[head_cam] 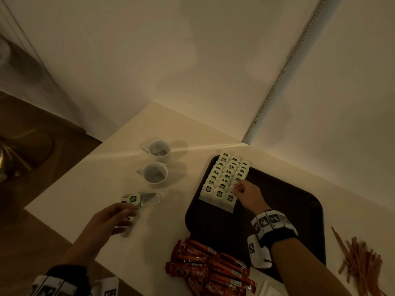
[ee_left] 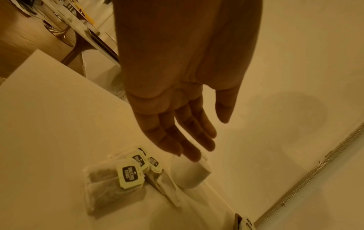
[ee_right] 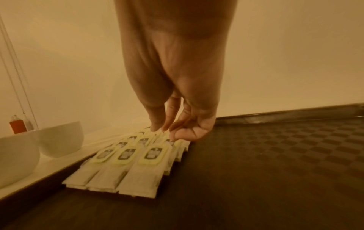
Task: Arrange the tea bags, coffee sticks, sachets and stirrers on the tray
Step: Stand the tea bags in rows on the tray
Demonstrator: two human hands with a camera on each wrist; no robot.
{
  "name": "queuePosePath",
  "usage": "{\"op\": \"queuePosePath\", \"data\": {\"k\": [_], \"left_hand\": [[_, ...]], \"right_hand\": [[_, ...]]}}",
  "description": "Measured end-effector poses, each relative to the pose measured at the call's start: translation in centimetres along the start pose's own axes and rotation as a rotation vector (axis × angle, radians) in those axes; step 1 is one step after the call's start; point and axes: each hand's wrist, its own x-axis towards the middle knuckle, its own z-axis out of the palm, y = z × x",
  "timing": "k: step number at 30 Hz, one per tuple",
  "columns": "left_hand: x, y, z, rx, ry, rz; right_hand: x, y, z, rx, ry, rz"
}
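Three rows of overlapping tea bags (head_cam: 224,182) fill the far left corner of the dark tray (head_cam: 295,201), each with its black-printed tag facing up. The right hand (head_cam: 249,196) is on the right-hand row: its fingertips (ee_right: 157,127) are bunched and press down on a tag there, but whether they pinch it cannot be told. Right of those fingers the textured tray floor lies bare.

A few loose tea bags (ee_left: 110,185) remain on the pale table (head_cam: 149,129), just beneath and ahead of the left hand (head_cam: 111,218). That hand hovers palm down with its fingers (ee_left: 177,140) straight and together, holding nothing. Beyond its fingertips stand two white cups (head_cam: 157,163).

Behind the right wrist, at the tray's near edge, lie red coffee sticks (head_cam: 209,272); orange-brown stirrers (head_cam: 359,265) are heaped on the table to the right of that forearm.
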Motion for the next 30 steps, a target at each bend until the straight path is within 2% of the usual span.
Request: {"op": "queuePosePath", "data": {"k": [2,6,9,13,17,20,26,30], "left_hand": [[0.4,0.1,-0.6,0.054,0.06,0.033],[2.2,-0.9,-3.0,0.493,0.206,0.174],[3.5,-1.8,-3.9,0.71,0.177,0.19],[5.8,-2.2,-3.7,0.914,0.092,0.138],[7.4,-2.1,-2.9,0.964,0.073,-0.092],[7.9,-2.5,-2.4,0.971,0.067,-0.173],[7.6,-3.3,-2.3,0.843,0.194,-0.124],[6.9,-3.6,-2.8,0.782,0.232,-0.083]], "right_hand": [[-1.0,-0.5,-0.3,0.055,0.022,-0.05],[-4.7,-0.7,-0.2,0.141,-0.053,-0.151],[-7.8,0.2,-0.1,0.143,-0.161,-0.158],[-10.4,1.8,-0.4,0.133,-0.21,-0.105],[-12.1,2.7,-0.4,0.155,-0.154,-0.059],[-12.8,2.9,-0.3,0.162,-0.164,-0.03],[-13.2,2.8,-0.4,0.134,-0.164,-0.019],[-13.1,2.1,-0.7,0.103,-0.205,-0.039]]}}
